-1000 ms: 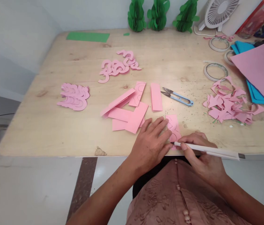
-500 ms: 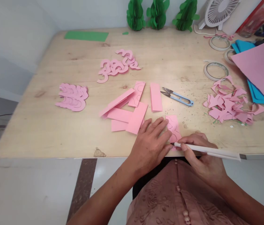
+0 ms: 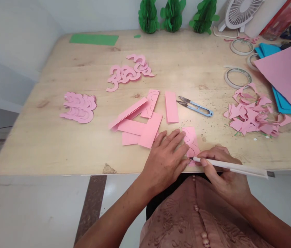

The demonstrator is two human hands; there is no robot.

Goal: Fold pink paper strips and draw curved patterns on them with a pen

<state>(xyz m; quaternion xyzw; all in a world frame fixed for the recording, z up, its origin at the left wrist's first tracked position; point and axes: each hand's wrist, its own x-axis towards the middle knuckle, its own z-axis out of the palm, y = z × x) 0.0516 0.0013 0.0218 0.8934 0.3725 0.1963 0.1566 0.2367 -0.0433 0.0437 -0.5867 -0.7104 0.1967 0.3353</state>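
My right hand (image 3: 224,172) is closed around a white pen (image 3: 234,166), its dark tip touching the lower part of a small pink paper strip (image 3: 192,146) at the table's front edge. Curved lines are drawn on that strip. Flat beside it lies my left hand (image 3: 167,155), fingers spread, with fingertips on the strip's left edge. Above the left hand is a loose heap of folded pink paper strips (image 3: 150,131), one bearing drawn curves. A plain pink strip (image 3: 171,106) lies next to blue-handled thread snips (image 3: 197,107).
Wavy pink cutouts (image 3: 79,106) are stacked at left, with more curled cutouts (image 3: 125,73) farther back. Pink scraps (image 3: 251,112), tape rolls (image 3: 238,78) and pink and blue sheets (image 3: 287,75) occupy the right. Green paper shapes (image 3: 172,17) and a white fan (image 3: 243,12) stand at the back.
The pen has shifted very slightly to the right along the strip, its rear end moving right and down. My left hand and the papers keep their places.
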